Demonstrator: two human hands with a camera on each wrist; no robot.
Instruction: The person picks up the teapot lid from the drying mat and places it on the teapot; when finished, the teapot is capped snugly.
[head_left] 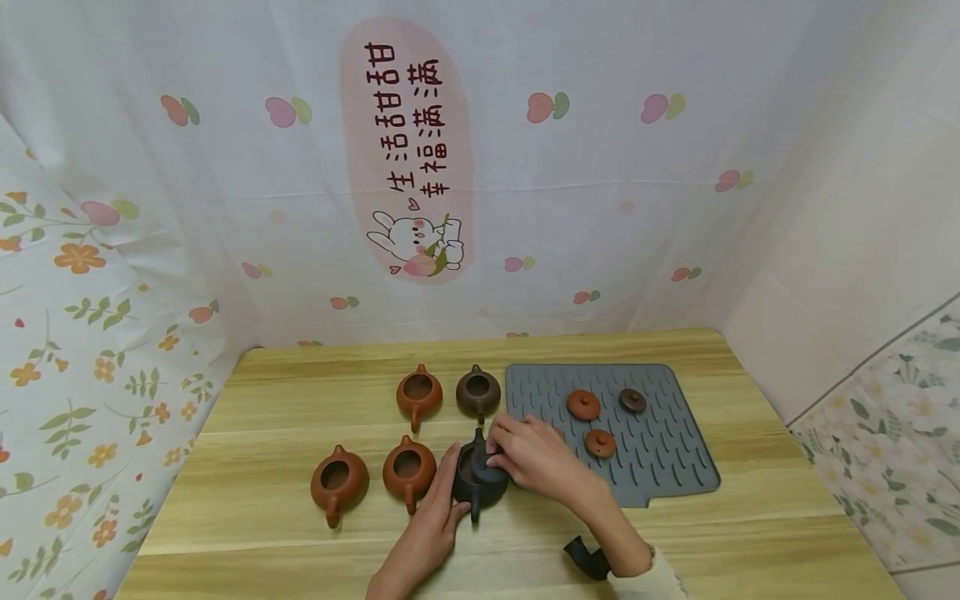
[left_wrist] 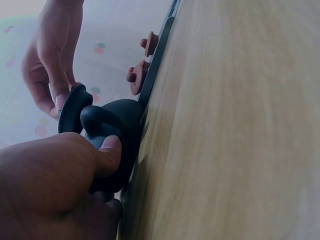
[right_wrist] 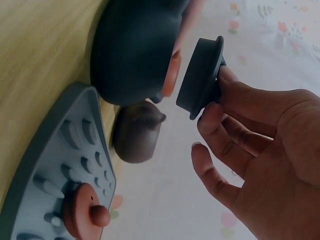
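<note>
Pale printed cloth (head_left: pixel 637 250) hangs behind a wood-grain table (head_left: pixel 247 450), and the head view shows a black teapot (head_left: pixel 491 495) standing near the table's front. Its long axis runs away from the person: spout on the far side, handle on the near side. Against its left flank lies the left hand (head_left: pixel 435 521), holding it with the thumb by the handle. From the teapot's right, the right hand (head_left: pixel 536 458) pinches the black lid (head_left: pixel 491 472) over the right part of the mouth. Right of the teapot lies a grey mat (head_left: pixel 686 454).

From the left wrist, the left thumb presses the teapot beside its handle, and the lid shows just above the body; whether they touch is unclear here.

From the right wrist, thumb and finger grip the lid's top, its underside facing the teapot's mouth, with a visible gap between.
</note>
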